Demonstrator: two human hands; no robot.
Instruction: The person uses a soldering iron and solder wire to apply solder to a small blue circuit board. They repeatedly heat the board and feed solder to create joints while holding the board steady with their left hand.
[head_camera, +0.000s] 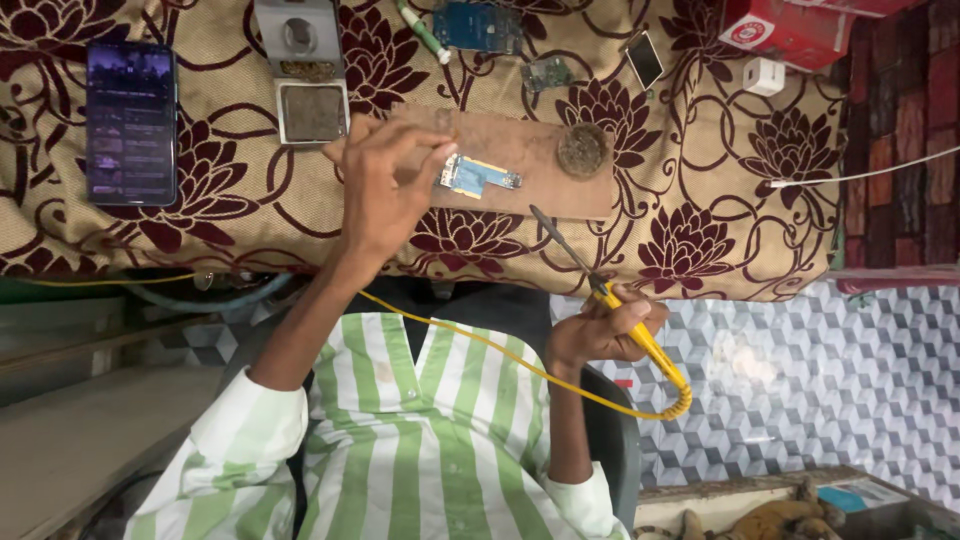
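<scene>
The small blue circuit board (478, 176) is lying on a brown wooden block (520, 165) set on the floral cloth (700, 200). It is judged light, thin, stiff and fragile; it is best pinched at its bare edges, clear of the components.

The hand on the left of the view (385, 185) is resting over the block's left end, fingers curled together, fingertips (440, 155) pinching what appears to be a thin wire or solder at the board's left edge; the item itself is too small to confirm.

The other hand (600, 330) is wrapping closed around the yellow handle of a soldering iron (610, 295), its dark tip pointing toward the board but standing apart from it. A yellow cord (480, 345) is trailing from the handle across the striped shirt (420, 440).

A phone (131, 122) is lying well apart at the cloth's left.
</scene>
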